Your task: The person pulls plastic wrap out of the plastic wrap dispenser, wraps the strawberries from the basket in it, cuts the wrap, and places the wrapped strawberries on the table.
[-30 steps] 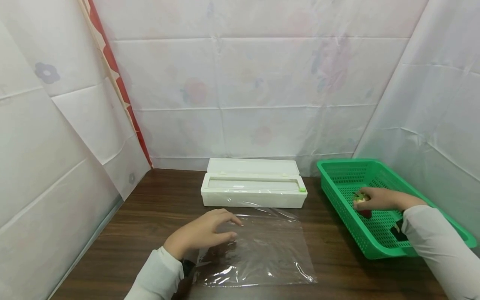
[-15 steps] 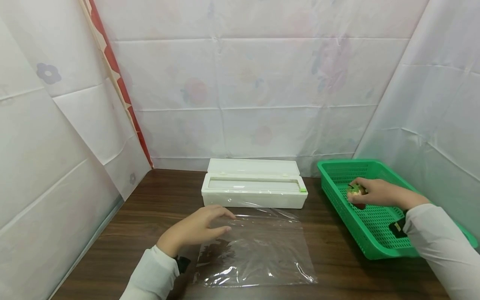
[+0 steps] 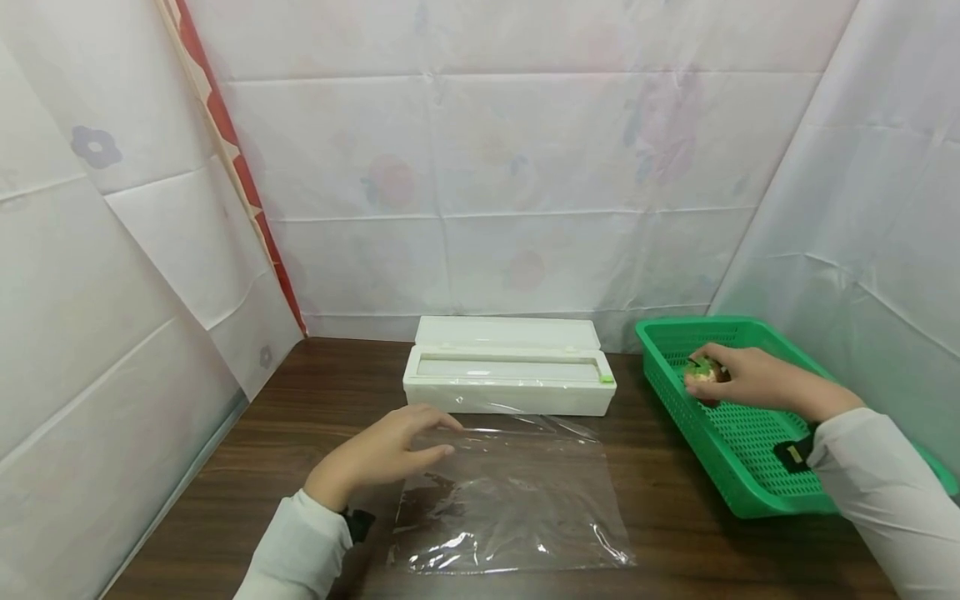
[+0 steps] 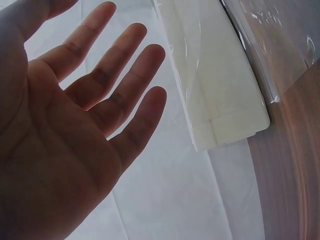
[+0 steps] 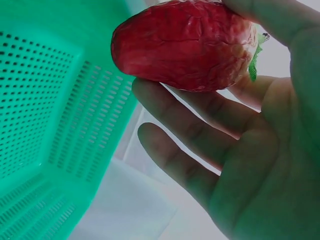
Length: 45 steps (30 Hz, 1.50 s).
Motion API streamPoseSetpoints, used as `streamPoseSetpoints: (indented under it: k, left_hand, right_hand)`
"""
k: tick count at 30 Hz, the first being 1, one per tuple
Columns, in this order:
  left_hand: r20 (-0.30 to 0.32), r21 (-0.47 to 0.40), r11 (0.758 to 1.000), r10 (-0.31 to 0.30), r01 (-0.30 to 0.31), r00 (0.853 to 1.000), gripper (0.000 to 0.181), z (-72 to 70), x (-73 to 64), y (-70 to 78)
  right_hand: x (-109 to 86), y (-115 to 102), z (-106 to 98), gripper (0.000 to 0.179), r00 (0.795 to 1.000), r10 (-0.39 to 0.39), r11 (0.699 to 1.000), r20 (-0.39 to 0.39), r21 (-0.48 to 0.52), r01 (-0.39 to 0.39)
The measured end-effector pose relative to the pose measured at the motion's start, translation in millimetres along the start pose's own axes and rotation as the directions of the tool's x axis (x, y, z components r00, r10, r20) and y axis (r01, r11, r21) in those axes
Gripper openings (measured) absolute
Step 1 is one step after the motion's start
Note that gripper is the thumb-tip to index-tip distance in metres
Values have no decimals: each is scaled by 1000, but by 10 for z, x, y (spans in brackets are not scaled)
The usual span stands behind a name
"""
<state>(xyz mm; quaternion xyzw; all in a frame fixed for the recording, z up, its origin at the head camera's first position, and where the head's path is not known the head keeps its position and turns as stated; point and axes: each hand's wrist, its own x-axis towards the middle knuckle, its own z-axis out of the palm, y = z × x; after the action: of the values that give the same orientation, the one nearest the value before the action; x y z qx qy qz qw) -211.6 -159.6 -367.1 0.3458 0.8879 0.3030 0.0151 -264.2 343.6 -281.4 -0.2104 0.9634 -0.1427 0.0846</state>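
My right hand (image 3: 765,382) pinches a red strawberry (image 5: 180,47) between thumb and fingers, above the left part of the green basket (image 3: 780,504). Its leafy green cap (image 3: 702,367) faces up in the head view. In the right wrist view the skin looks wrinkled and shiny, and two fingers stay spread below it. My left hand (image 3: 378,454) hovers over the left edge of a clear sheet of cling film (image 3: 525,500), holding nothing. Seen from the left wrist, the palm (image 4: 55,135) faces the camera with relaxed, parted fingers.
A white cling film dispenser (image 3: 510,397) with its lid (image 3: 506,333) raised stands at the back, the film running from it across the dark wooden table (image 3: 300,400). Pale patterned sheets (image 3: 525,167) wall in the back and both sides.
My right hand has lifted the strawberry from the basket's floor and moved it up and left. My left hand has drawn back a little to the left over the film.
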Motion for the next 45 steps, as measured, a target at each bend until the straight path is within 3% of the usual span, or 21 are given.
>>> streamPoseSetpoints:
  k: [13,22,30,37,45]
  left_hand:
    - [-25,-15,1000,-6,5,1000,32,-100,-44,-61]
    - [-61,24,1000,14,-13,998,28,-146,-82,-92]
    - [-81,40,999,1,2,997,27,-187,-102,-152]
    - [-82,38,998,-53,56,995,25,-217,-137,-188]
    - [-76,45,997,-63,66,995,26,-254,-179,-213]
  right_hand:
    - [4,-278,75,62,994,-73,997,-75,-29,71]
    - [30,-400,149,60,993,-98,995,-63,25,100]
    - [69,-519,222,55,981,-179,984,-75,-29,178]
    - [77,-608,278,58,980,-184,983,-77,-6,185]
    - [102,-666,409,54,967,-233,972,-106,-10,233]
